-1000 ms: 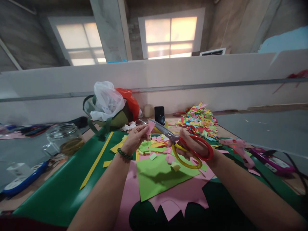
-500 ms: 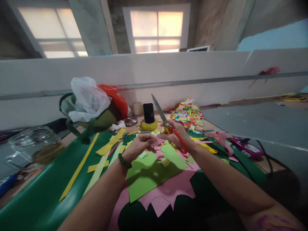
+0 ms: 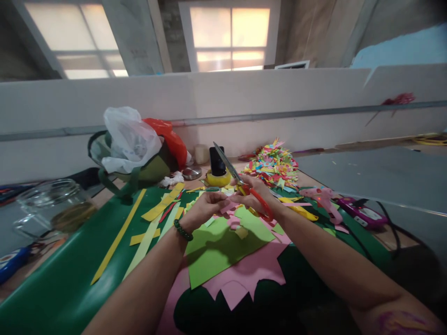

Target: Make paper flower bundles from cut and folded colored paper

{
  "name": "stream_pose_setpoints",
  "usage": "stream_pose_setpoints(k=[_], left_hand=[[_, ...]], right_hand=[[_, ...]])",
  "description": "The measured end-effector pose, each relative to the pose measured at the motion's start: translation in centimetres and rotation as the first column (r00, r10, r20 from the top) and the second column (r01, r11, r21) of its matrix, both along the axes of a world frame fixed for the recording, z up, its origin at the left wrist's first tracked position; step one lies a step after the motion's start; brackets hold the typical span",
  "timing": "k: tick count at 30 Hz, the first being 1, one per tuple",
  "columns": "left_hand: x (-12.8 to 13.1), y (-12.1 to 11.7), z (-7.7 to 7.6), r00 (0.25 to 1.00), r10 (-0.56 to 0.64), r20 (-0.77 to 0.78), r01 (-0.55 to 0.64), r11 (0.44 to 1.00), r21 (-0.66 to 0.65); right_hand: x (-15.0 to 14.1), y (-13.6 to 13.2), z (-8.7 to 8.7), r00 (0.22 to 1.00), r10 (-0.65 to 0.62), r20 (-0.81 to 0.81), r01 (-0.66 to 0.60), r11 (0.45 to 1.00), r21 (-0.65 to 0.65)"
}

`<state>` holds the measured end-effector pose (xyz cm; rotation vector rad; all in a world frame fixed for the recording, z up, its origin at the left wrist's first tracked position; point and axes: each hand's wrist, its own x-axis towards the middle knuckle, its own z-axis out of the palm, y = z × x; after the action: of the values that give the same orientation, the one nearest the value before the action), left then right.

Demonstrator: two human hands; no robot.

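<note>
My left hand pinches a small piece of pink paper above the sheets. My right hand is closed round scissors with red and yellow handles; their blades point up and away to the left, clear of the paper. The right fingertips come close to the pink piece, and whether they touch it I cannot tell. Beneath both hands lies a light green sheet with small pink and yellow scraps on it. Under that is a pink sheet with a jagged, cut-out edge.
Yellow strips lie on the green mat at left. A phone leans behind yellow tape, beside a heap of paper cut-outs. A pink glue gun, glass jug and bag stand around.
The scissors' blades have tipped slightly lower and further left. Both hands stay close together with the pink paper between them. The whole view has shifted a little.
</note>
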<state>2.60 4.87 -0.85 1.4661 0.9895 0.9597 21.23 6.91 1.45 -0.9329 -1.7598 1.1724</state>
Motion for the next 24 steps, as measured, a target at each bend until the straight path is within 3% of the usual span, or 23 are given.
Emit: stream_pose_setpoints(k=[7,10,12,15,18,24], left_hand=[[-0.1,0.0,0.5,0.998,-0.009,-0.055,0.009,1.0,0.002],[-0.5,0.2,0.6,0.999,0.038,0.014,-0.038,0.999,-0.029],[-1.0,0.4,0.6,0.994,0.083,0.076,-0.079,0.995,-0.055],[-1.7,0.7,0.6,0.978,0.159,0.138,-0.146,0.984,-0.1],[-2.1,0.9,0.7,0.967,0.207,0.146,-0.184,0.971,-0.155],[-1.8,0.9,0.5,0.973,0.207,0.099,-0.194,0.972,-0.13]], right_hand=[[0.0,0.1,-0.6,0.998,-0.031,0.054,0.026,0.996,0.083],[0.7,0.9,-0.5,0.971,-0.142,0.191,0.101,0.972,0.213],[1.3,1.4,-0.2,0.889,-0.256,0.379,0.117,0.928,0.353],[2.1,1.8,0.2,0.663,-0.307,0.683,-0.006,0.91,0.414],[2.2,1.6,0.1,0.481,-0.227,0.847,-0.112,0.942,0.316],[1.7,1.3,-0.5,0.303,-0.083,0.949,-0.165,0.977,0.138]])
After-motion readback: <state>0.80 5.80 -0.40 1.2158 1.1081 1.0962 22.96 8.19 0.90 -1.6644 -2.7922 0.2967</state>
